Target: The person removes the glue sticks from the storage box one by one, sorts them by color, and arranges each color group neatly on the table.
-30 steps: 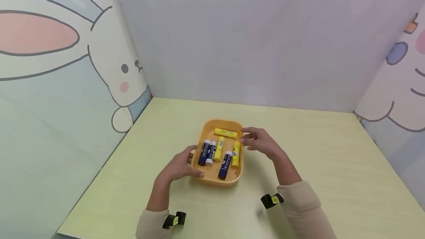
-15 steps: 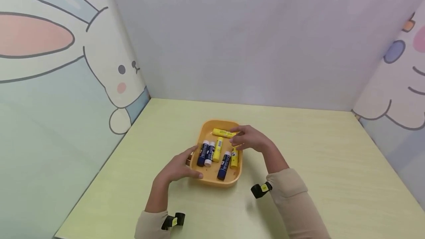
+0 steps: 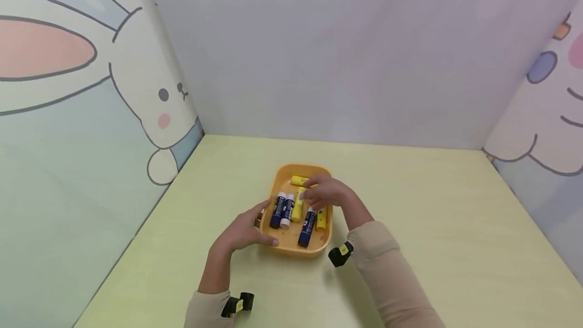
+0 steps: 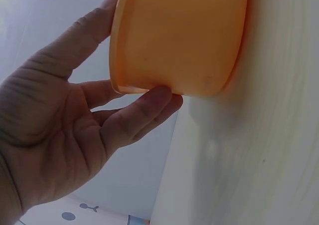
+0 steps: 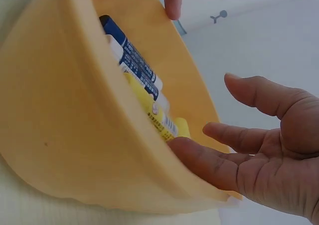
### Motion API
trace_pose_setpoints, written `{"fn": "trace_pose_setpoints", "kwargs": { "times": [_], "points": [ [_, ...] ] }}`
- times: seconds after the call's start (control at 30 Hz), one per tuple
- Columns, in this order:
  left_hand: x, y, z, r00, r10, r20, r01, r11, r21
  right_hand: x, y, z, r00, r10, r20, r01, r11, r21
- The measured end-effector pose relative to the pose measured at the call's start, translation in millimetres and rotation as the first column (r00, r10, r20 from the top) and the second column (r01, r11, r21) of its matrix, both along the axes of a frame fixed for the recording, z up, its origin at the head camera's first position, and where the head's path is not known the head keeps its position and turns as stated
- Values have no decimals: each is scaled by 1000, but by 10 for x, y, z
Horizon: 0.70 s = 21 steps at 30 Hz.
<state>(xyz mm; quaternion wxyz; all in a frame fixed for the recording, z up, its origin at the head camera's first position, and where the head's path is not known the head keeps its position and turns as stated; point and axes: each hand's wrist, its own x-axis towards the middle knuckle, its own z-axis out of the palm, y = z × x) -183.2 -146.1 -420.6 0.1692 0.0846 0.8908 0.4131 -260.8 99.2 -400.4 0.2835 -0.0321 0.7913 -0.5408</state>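
Observation:
An orange-yellow plastic basket (image 3: 284, 240) holds three blue glue sticks (image 3: 307, 228) with white ends and three yellow glue sticks (image 3: 298, 206). My left hand (image 3: 243, 229) grips its left side, thumb over the rim and fingers against the outer wall (image 4: 179, 45). Over the right part of the basket reaches my right hand (image 3: 329, 191), partly covering the far yellow glue stick (image 3: 297, 180) and the right-hand yellow one (image 3: 321, 219). In the right wrist view its thumb and fingers (image 5: 209, 165) are spread apart, fingertips close to a yellow glue stick (image 5: 162, 120).
The basket stands on a pale yellow-green table (image 3: 432, 216). A plain grey-white wall (image 3: 328, 54) rises behind it. Side walls carry cartoon figures, a rabbit (image 3: 150, 85) on the left. Each sleeve carries a black wrist camera (image 3: 340, 253).
My right hand has moved left from the basket's right rim to over the glue sticks inside. The left hand keeps its grip on the basket, and the glue sticks lie as before.

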Motion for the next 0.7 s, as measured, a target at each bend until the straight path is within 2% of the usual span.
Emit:
{"fn": "trace_pose_setpoints", "kwargs": {
  "times": [0.13,0.37,0.7],
  "points": [
    [0,-1,8,1000,2,-2,-2,1000,8,-7,-48,8,1000,16,5,-16,999,28],
    [-12,3,11,1000,1,-7,-1,1000,-2,-49,-68,-39,1000,-9,30,7,999,37],
    [10,11,-25,1000,2,-14,-2,1000,18,-77,-171,-104,999,-41,-10,42,998,44]
  ]
}}
